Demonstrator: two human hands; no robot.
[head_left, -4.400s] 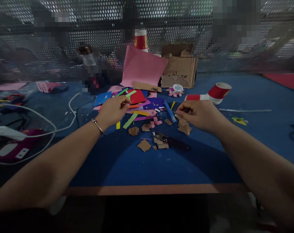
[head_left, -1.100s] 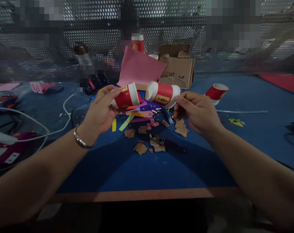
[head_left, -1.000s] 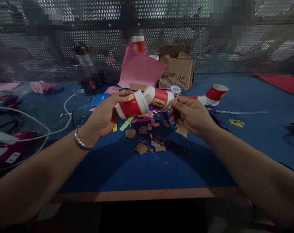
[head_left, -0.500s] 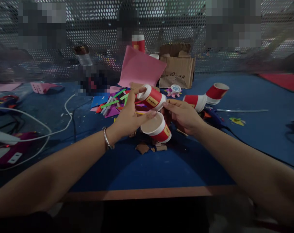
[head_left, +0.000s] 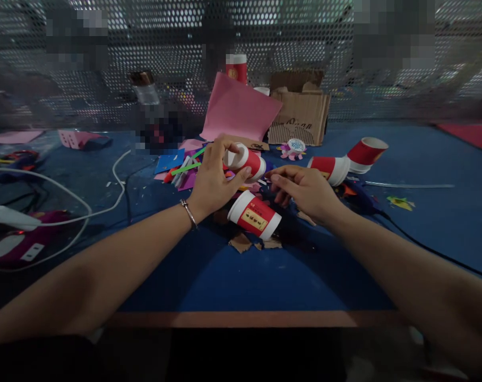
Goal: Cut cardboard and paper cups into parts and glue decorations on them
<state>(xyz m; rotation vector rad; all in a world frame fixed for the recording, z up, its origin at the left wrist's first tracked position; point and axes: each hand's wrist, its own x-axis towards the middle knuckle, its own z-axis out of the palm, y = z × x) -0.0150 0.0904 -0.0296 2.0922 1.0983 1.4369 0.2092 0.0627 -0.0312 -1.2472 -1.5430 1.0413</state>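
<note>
Lower cup [head_left: 255, 215]: black-lettered gold label [head_left: 256, 220]

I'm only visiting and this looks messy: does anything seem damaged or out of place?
Yes: ragged cardboard scraps lie loose, looking torn, and the nearest paper cup is tipped sideways by them, not upright. The cardboard box at the back has an uneven top edge.

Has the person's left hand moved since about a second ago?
Yes, rightward: the left hand was mostly left of the big pink sheet; now much of it is in front of the sheet's left part.
</note>
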